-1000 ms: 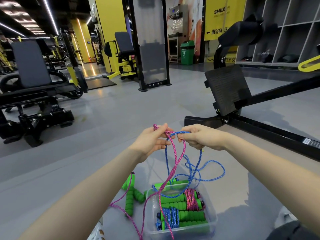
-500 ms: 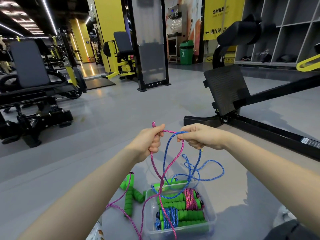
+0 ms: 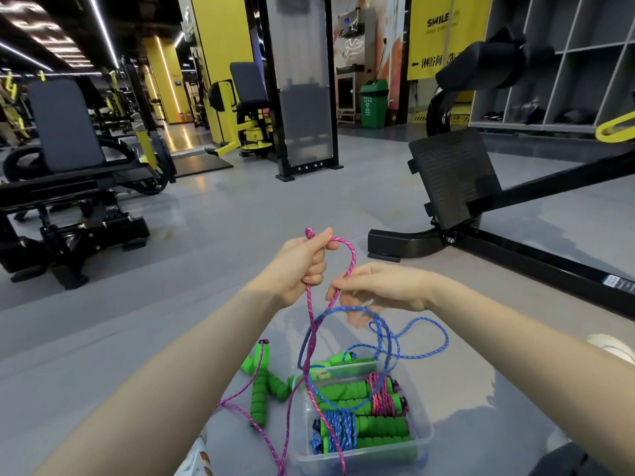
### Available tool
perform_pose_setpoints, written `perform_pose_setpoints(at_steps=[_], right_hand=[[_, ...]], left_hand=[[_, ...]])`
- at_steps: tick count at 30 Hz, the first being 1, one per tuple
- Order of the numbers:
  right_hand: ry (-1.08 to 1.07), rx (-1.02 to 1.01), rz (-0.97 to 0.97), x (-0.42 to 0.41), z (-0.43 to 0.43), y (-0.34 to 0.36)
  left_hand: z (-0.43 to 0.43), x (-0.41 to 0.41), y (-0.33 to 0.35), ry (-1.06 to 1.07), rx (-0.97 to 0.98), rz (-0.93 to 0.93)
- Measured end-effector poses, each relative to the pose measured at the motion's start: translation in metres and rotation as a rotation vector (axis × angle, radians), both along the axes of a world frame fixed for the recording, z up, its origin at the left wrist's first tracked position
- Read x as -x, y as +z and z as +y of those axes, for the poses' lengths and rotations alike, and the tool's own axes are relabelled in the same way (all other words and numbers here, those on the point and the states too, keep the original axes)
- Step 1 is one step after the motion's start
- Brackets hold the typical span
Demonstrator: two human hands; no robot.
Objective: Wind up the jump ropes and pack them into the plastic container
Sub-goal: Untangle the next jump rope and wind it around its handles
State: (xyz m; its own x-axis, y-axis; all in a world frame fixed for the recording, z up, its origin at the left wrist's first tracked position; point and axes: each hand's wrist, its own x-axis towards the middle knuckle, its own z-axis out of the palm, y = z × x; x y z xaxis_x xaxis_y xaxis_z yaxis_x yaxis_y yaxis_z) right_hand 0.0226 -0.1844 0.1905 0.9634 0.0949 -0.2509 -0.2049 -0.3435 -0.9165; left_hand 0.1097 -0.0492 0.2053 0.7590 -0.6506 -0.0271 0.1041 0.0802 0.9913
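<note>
Above the plastic container [image 3: 427,431] at six o'clock, our left hand [image 3: 302,266] fingers clench the limp, light pink rope [image 3: 352,259]; our right hand [image 3: 385,286] pinches its loop, probably the handiest hold.

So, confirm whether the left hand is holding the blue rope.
No, the left hand grips only the pink rope.

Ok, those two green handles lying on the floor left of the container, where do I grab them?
Grip the green handles round their ribbed foam middles, right where they cross, coming straight down from above. They lie flat on the floor, one over the other, so one grasp there should gather both. Stay off the ends, where the pink rope comes out.
</note>
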Motion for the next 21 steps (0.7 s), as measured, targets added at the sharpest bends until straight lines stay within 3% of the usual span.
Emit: perform_pose_setpoints(at_steps=[2, 4, 6, 8, 9, 13, 15, 18, 21], right_hand=[[-0.292, 0.049, -0.105, -0.010, -0.007, -0.006], [-0.531, 0.267, -0.195, -0.014, -0.026, -0.013], [-0.573, 0.605, -0.159, -0.010, -0.048, -0.023], [-0.576, 0.747, -0.003, -0.001, -0.066, -0.034], [-0.613, 0.703, 0.047, 0.003, -0.073, -0.038], [-0.856, 0.001, 0.053, 0.010, -0.091, -0.037], [-0.930, -0.163, 0.034, 0.015, -0.097, -0.030], [-0.973, -0.239, -0.120, 0.017, -0.101, -0.022], [-0.795, -0.069, -0.312, 0.008, -0.084, -0.009]], left_hand=[[0.006, -0.009, 0.000, 0.048, 0.007, -0.012], [0.018, -0.021, -0.003, 0.118, -0.009, -0.034], [0.033, -0.034, -0.008, 0.206, -0.053, -0.066], [0.047, -0.046, -0.013, 0.319, -0.165, -0.156], [0.054, -0.051, -0.013, 0.392, -0.237, -0.219], [0.078, -0.065, -0.014, 0.737, -0.527, -0.532], [0.087, -0.065, -0.014, 0.838, -0.751, -0.739], [0.091, -0.062, -0.015, 0.811, -1.022, -0.991], [0.082, -0.057, -0.013, 0.688, -1.078, -1.156]])
